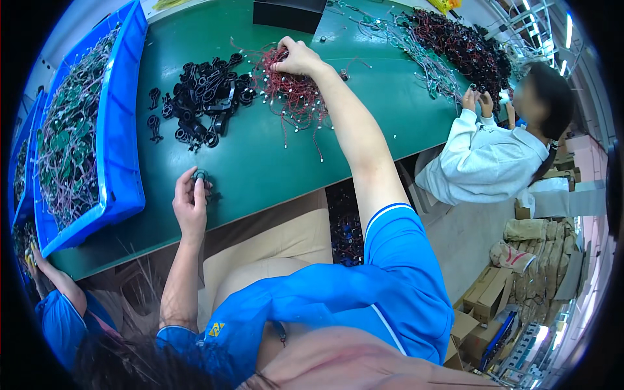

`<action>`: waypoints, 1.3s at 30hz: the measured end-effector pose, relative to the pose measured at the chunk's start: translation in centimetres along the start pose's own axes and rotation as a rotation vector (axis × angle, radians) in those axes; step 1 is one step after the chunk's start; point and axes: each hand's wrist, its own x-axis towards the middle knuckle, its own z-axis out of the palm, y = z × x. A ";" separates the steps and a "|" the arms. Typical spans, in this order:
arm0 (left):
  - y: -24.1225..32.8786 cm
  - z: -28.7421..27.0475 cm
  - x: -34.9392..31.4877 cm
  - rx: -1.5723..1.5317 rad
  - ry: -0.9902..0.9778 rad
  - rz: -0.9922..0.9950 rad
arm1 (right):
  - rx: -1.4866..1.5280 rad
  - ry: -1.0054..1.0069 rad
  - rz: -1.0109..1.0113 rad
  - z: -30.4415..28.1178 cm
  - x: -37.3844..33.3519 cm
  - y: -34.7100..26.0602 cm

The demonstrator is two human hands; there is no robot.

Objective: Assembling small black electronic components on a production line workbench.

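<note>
My left hand (pixel 191 207) is over the green table near its front edge, thumb and fingers closed on a small black ring-shaped part (pixel 201 175). Farther off, my right arm stretches to a tangled heap of thin red wires (pixel 292 97) with small white ends. There my right hand (pixel 300 59) has its fingers curled into the top of the heap, closed on some wires; the fingertips are partly hidden. Left of the wires lies a loose pile of black plastic parts with round rings (pixel 207 94), several of them scattered at its edge.
A blue bin (pixel 120 162) full of green and pink wired pieces stands at the left. Behind the wires is a black box (pixel 286 14). More wire heaps (pixel 455 49) lie far right, where a co-worker in a pale hoodie (pixel 481 156) works. Another person's arm (pixel 62 283) shows lower left.
</note>
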 end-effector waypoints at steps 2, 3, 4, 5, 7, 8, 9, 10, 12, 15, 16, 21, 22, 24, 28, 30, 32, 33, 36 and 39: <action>0.0 -0.1 -0.1 -0.006 -0.002 -0.012 | -0.013 0.013 0.026 0.5 -0.9 -0.4; -0.1 -0.2 -0.1 -0.005 -0.003 -0.007 | 0.113 0.042 0.014 0.6 -1.4 0.3; -0.2 -0.1 0.1 -0.006 -0.009 0.002 | 0.237 0.075 0.006 0.5 -2.0 1.4; -0.2 -0.1 0.2 -0.008 -0.011 0.007 | 0.361 0.104 -0.003 0.1 -2.5 2.4; -0.5 0.0 0.2 -0.013 -0.009 0.003 | 0.581 0.171 -0.011 -1.3 -3.4 4.0; -0.6 0.1 0.3 -0.019 -0.005 0.007 | 0.676 0.210 -0.007 -2.6 -3.9 4.6; -0.7 0.1 0.4 -0.024 -0.007 0.015 | 0.670 0.206 -0.001 -4.4 -4.8 5.0; -0.7 0.1 0.4 -0.029 -0.009 0.022 | 0.635 0.312 -0.042 -6.5 -5.7 5.3; -0.8 0.0 0.3 -0.037 -0.012 0.027 | 0.573 0.486 -0.109 -10.3 -7.2 5.6; -0.8 -0.1 0.2 -0.014 -0.022 0.041 | 0.515 0.615 -0.111 -13.5 -9.5 6.1; -0.8 0.0 0.3 -0.006 -0.025 0.046 | 0.491 0.677 -0.091 -14.0 -10.0 6.3; -0.8 -0.1 0.2 0.020 -0.019 0.048 | 0.095 -0.170 -0.108 -12.7 -10.7 8.7; -0.7 0.0 0.2 0.019 -0.021 0.048 | 0.094 -0.170 -0.106 -13.0 -10.2 8.6; -0.5 0.0 0.2 0.026 -0.022 0.036 | 0.015 -0.124 0.033 -14.4 -8.4 8.2; -0.4 0.0 0.3 0.040 -0.021 0.024 | -0.137 0.010 0.169 -13.9 -4.3 7.8; -0.2 0.0 0.2 0.051 -0.012 0.014 | -0.288 0.176 0.160 -11.4 -1.7 7.6; -0.1 0.0 0.0 0.062 0.000 0.011 | -0.357 0.262 0.148 -9.0 1.1 8.6; -0.1 0.1 0.1 0.063 -0.007 0.007 | -0.457 0.322 0.117 -7.5 2.6 10.3; 0.2 0.1 0.2 0.084 -0.016 -0.012 | -0.742 0.494 0.016 -3.2 6.8 13.6; 0.2 0.1 0.0 0.099 -0.013 -0.001 | -0.733 0.400 0.102 -1.4 7.8 12.5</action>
